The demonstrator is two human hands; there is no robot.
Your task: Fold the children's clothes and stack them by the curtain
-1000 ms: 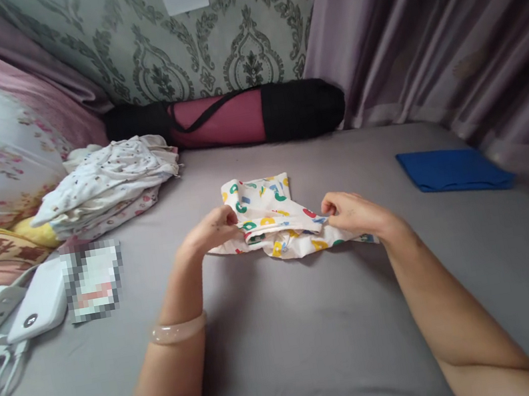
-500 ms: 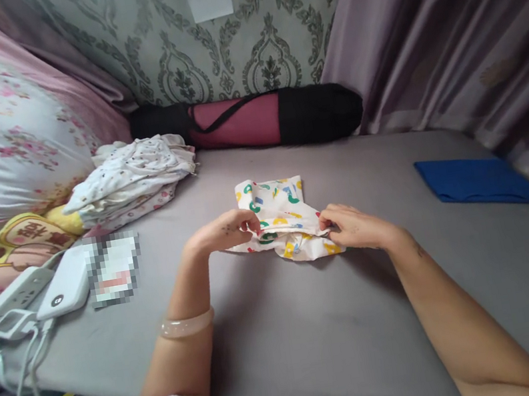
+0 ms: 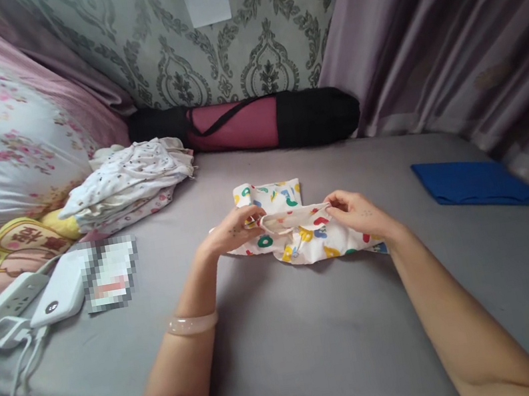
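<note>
A small white garment (image 3: 310, 244), printed with red, yellow, green and blue shapes, lies bunched on the grey bed sheet. Its exact kind cannot be told from its folds. My left hand (image 3: 235, 231) pinches its hemmed edge on the left, thumb and fingers closed on the cloth. On the right, my right hand (image 3: 359, 212) grips the same edge between thumb and fingertips. The edge is lifted and stretched between both hands, showing the paler inside. One part lies flat behind them, and another spreads under my right wrist.
A folded blue cloth (image 3: 475, 184) lies to the right. A black and maroon long bag (image 3: 242, 124) rests against the wall. On the left are piled clothes (image 3: 132, 179), a yellow cushion (image 3: 24, 248), a white power bank (image 3: 63, 285), a power strip (image 3: 13, 304) and cables.
The garment's near edge has been raised and turned, so its inside now shows. My right hand has turned and shifted slightly up, and more printed cloth has spread out below it.
</note>
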